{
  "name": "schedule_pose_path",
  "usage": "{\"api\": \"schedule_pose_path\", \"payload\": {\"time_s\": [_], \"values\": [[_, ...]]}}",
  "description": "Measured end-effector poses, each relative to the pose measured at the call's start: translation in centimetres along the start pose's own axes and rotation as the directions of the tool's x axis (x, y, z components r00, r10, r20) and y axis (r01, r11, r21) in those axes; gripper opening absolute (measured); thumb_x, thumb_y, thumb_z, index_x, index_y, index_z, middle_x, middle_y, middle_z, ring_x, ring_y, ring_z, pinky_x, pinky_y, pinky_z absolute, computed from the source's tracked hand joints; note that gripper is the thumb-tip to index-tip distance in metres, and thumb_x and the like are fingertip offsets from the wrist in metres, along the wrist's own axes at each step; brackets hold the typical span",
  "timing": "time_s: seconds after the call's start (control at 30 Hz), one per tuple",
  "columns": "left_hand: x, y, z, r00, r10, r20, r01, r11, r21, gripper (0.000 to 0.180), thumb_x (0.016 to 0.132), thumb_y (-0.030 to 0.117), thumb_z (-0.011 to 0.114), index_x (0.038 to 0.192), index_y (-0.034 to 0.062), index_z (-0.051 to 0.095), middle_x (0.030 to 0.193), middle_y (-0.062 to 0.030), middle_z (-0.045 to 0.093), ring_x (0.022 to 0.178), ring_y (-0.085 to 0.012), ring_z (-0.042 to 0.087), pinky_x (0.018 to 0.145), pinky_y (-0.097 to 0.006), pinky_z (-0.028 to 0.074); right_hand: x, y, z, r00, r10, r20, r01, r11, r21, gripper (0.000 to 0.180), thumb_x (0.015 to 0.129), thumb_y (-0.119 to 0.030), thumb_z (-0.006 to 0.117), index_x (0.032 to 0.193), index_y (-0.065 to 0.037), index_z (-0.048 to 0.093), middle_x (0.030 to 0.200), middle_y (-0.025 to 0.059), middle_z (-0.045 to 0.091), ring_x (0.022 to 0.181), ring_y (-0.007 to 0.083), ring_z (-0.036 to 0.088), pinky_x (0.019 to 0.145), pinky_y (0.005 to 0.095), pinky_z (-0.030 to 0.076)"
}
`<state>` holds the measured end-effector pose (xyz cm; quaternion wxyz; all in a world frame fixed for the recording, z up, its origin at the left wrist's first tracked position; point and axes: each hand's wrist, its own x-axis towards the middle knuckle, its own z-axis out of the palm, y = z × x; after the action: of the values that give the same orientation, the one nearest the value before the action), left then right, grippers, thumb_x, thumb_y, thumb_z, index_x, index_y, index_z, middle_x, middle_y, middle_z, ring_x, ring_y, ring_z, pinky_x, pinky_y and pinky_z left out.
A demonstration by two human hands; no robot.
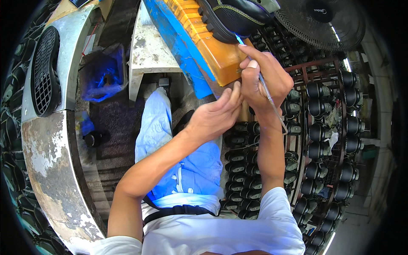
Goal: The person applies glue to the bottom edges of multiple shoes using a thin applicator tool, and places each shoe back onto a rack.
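My right hand (265,78) is closed around a thin pen-like tool (265,88), its far end bent. The bright blue tip of this tool touches the lower edge of a black shoe (238,19) with a thick treaded sole and yellow stitching. The shoe rests on a worn orange block (227,61), and its upper part runs out of view. My left hand (216,111) holds nothing. Its fingers are loosely stretched out beside the near end of the block, close to my right wrist.
A blue board (178,42) lies along the block's left side, by a stained white table (155,53). A lined bin (104,76) stands further left. A black outsole (44,76) lies on the metal bench (70,46). Racks of shoes (316,131) and a fan (321,21) are at right.
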<state>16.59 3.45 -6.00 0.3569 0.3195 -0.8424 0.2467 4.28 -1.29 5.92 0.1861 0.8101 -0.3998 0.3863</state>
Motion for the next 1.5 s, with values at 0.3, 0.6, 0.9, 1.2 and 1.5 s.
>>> {"api": "schedule_pose_path", "payload": {"time_s": [0.3, 0.6, 0.9, 1.2, 1.5], "values": [[-3.7, -8.1, -3.3, 0.914, -0.342, -0.217, 0.221, 0.87, -0.44, 0.026, 0.081, 0.007, 0.07, 0.106, 0.0098, 0.076, 0.112, -0.002, 0.078, 0.106, -0.0226, 0.07, 0.108, -0.043, 0.046, 0.1, -0.7, 1.3, 0.997, 0.047, -0.058, -0.032, 0.971, 0.235, 0.03, 0.078, 0.0, 0.064, 0.104, -0.006, 0.077, 0.072, 0.0078, 0.065, 0.055, 0.0212, 0.063, 0.052, 0.0333, 0.051], [-5.8, -16.7, -2.0, 0.737, -0.583, -0.341, 0.421, 0.791, -0.444, 0.021, 0.102, 0.013, 0.06, 0.117, 0.002, 0.07, 0.112, -0.0116, 0.077, 0.121, -0.0331, 0.07, 0.116, -0.051, 0.04, 1.9, -0.9, 6.9, 0.979, -0.061, -0.197, 0.115, 0.953, 0.28, 0.027, 0.087, 0.002, 0.061, 0.108, -0.001, 0.078, 0.077, 0.0083, 0.071, 0.067, 0.0175, 0.069, 0.061, 0.0281, 0.055], [-2.0, -17.1, -2.7, 0.788, -0.605, -0.114, 0.59, 0.795, -0.137, 0.046, 0.108, 0.032, 0.056, 0.137, -0.0029, 0.06, 0.135, -0.0248, 0.064, 0.131, -0.0431, 0.056, 0.113, -0.051, 0.042, 3.1, 1.5, 7.8, 0.965, -0.012, -0.26, 0.077, 0.967, 0.241, 0.02, 0.085, 0.002, 0.063, 0.103, 0.005, 0.072, 0.078, 0.0172, 0.067, 0.064, 0.033, 0.067, 0.057, 0.0402, 0.054], [-2.0, -20.3, -0.8, 0.81, -0.564, -0.165, 0.549, 0.826, -0.127, 0.04, 0.113, 0.027, 0.045, 0.134, -0.0008, 0.065, 0.132, -0.0207, 0.068, 0.128, -0.0384, 0.061, 0.11, -0.047, 0.046, 1.7, 3.6, 6.8, 0.962, 0.008, -0.272, 0.007, 0.998, 0.055, 0.023, 0.086, 0.0, 0.064, 0.104, -0.003, 0.078, 0.078, 0.0116, 0.071, 0.064, 0.0237, 0.07, 0.058, 0.032, 0.055], [-1.5, -23.6, 0.6, 0.781, -0.619, -0.085, 0.588, 0.774, -0.235, 0.042, 0.115, 0.025, 0.038, 0.132, 0.0014, 0.068, 0.128, -0.0192, 0.071, 0.121, -0.0343, 0.066, 0.106, -0.041, 0.048, -1.3, 5.1, 2.8, 0.971, 0.09, -0.22, -0.107, 0.992, -0.069, 0.026, 0.08, -0.001, 0.064, 0.102, -0.007, 0.078, 0.076, 0.0105, 0.069, 0.059, 0.0276, 0.067, 0.055, 0.035, 0.053]]}}
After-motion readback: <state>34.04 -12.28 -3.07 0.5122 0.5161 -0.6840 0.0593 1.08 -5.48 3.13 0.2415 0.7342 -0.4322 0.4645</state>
